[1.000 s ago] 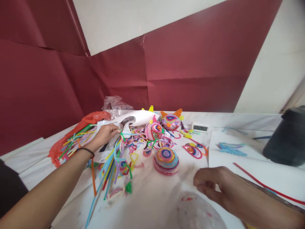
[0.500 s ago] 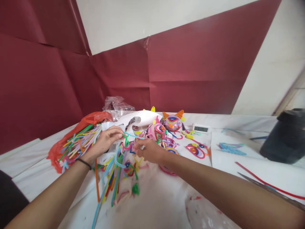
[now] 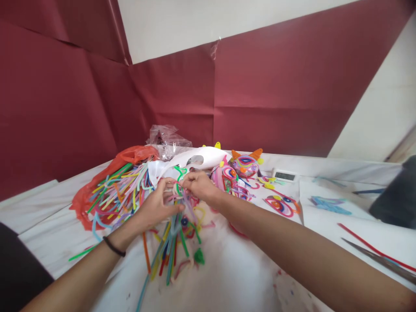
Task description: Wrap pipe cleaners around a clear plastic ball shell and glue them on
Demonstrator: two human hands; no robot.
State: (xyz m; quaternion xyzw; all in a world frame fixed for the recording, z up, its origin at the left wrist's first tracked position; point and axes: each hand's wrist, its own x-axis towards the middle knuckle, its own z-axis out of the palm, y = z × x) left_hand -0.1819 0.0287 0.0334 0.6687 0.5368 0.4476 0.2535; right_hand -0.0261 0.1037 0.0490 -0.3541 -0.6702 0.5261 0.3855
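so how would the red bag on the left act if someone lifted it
The red bag looks thin and crumpled, so it would probably sag rather than hold its shape. Strips lie spread across it, so some might slide off.

You're at a craft table (image 3: 217, 277): colourful pipe cleaners (image 3: 118, 190) spread left of centre, decorated balls (image 3: 246, 167) sit near the middle, and dark red paper (image 3: 276, 78) lines the wall (image 3: 195, 26) behind.
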